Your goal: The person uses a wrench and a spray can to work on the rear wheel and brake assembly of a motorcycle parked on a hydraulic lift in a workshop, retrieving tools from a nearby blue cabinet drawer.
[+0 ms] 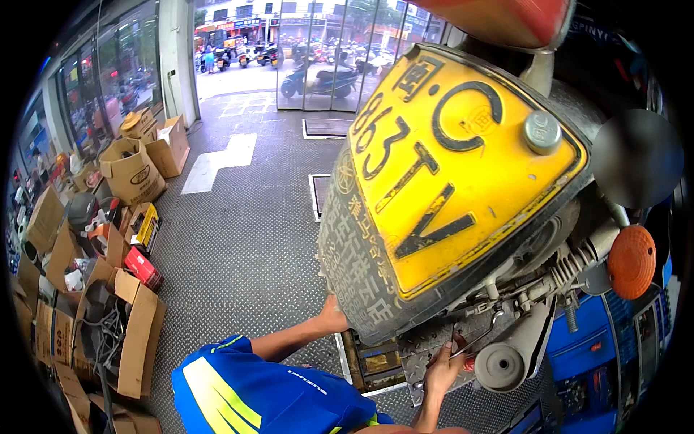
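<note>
The grimy motorcycle rear [506, 202] fills the right side, probably heavy and rigid. Below its yellow metal plate [463, 166] hangs a black, lettered mud flap [358, 267], likely flexible, easiest to hold by its lower edge. The hands are apart: the left hand [333, 317] meets that edge, its fingers hidden, so its grip cannot be told; the right hand [442, 369] closes around a slim, silvery metal tool [483, 338] beside the cylindrical grey muffler [515, 347]. The tool looks light, stiff and perhaps slippery if oily, best held by its near end.
</note>
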Demonstrator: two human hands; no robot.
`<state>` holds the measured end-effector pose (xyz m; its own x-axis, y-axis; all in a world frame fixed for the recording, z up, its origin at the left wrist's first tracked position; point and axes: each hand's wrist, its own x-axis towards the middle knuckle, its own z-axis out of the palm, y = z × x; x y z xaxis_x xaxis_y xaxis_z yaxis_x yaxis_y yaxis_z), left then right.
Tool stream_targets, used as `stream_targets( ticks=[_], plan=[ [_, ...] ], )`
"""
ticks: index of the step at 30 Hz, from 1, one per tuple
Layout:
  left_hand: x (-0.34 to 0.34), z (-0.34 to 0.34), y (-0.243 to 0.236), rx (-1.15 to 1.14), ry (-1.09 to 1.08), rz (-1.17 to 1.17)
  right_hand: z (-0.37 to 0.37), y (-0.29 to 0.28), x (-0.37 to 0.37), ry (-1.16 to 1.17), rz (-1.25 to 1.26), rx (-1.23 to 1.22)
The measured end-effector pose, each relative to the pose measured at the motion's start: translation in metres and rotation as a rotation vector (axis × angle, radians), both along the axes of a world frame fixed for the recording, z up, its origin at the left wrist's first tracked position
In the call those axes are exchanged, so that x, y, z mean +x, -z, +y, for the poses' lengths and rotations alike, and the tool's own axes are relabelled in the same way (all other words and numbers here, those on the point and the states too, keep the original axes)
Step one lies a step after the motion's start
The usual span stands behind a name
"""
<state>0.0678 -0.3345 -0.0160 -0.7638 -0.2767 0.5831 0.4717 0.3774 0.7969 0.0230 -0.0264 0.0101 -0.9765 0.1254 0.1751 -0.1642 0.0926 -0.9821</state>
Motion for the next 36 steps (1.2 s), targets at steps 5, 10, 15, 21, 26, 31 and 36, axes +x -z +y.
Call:
stream_targets(
  ticks=[5,10,15,21,26,31,36],
  plan=[
    [-0.001,-0.002,0.014,0.148,0.069,-0.044,-0.039,-0.101,0.031,-0.166,-0.176,-0.418],
    [0.013,0.002,-0.034,0.104,0.086,-0.109,-0.039,-0.088,0.027,-0.124,-0.120,-0.296],
    [0.011,0.006,-0.017,-0.051,0.009,-0.013,-0.022,-0.029,-0.009,0.098,0.452,0.380],
    [0.020,0.015,0.003,-0.039,-0.012,-0.352,0.069,0.091,-0.125,0.433,0.377,1.793],
    [0.047,0.086,-0.025,-0.154,-0.576,-0.049,0.054,0.063,-0.150,0.298,0.444,0.988],
    [0.058,0.172,-0.085,-0.489,-0.350,0.158,0.071,0.036,-0.106,-0.005,0.340,0.574],
    [-0.004,0.202,-0.170,-0.704,-0.274,0.129,0.067,-0.005,-0.079,-0.450,-0.119,-0.760]
  ],
)
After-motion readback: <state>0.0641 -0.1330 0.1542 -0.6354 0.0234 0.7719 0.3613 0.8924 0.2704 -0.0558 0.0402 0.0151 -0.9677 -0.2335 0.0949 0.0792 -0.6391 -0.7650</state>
